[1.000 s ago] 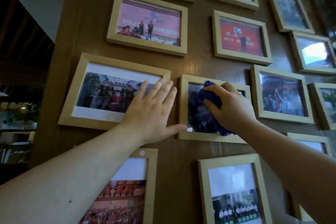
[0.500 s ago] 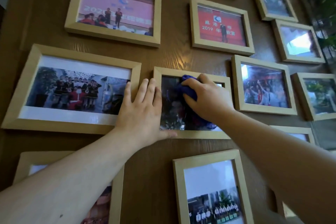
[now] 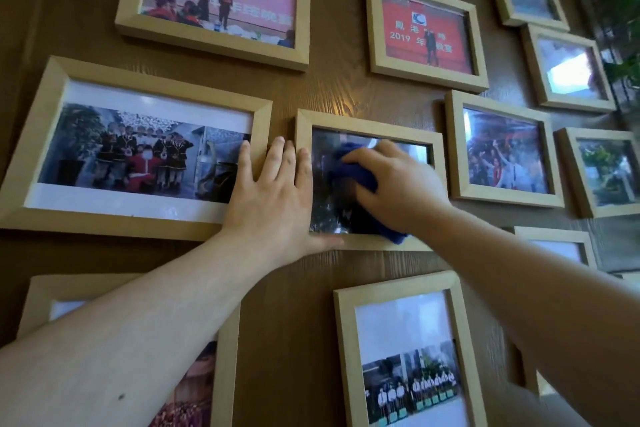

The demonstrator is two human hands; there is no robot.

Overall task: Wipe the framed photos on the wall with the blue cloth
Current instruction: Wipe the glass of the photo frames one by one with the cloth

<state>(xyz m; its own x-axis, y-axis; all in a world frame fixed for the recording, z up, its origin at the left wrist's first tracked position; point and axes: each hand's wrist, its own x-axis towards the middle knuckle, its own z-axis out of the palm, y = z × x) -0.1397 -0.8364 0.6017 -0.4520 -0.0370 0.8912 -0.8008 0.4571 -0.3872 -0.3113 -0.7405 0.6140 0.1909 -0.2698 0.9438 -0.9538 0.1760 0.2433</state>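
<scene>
Several light wooden photo frames hang on a brown wood-grain wall (image 3: 332,90). My right hand (image 3: 398,187) presses a bunched blue cloth (image 3: 349,173) against the glass of the small middle frame (image 3: 367,123). A tail of the cloth sticks out under my wrist at the frame's lower edge. My left hand (image 3: 273,198) lies flat with fingers spread on that frame's left side, overlapping the right end of the wide frame (image 3: 138,87) beside it. Its thumb rests along the small frame's bottom edge.
More frames surround the middle one: a pink-backed photo (image 3: 214,0) and a red-backed photo (image 3: 426,28) above, a crowd photo (image 3: 502,149) to the right, and a tall frame (image 3: 398,350) below. Green plant leaves (image 3: 620,3) show at the right edge.
The view has shifted right and closer to the wall. My right hand with the cloth has moved over the middle frame's glass. My left hand has slid onto that frame's left edge.
</scene>
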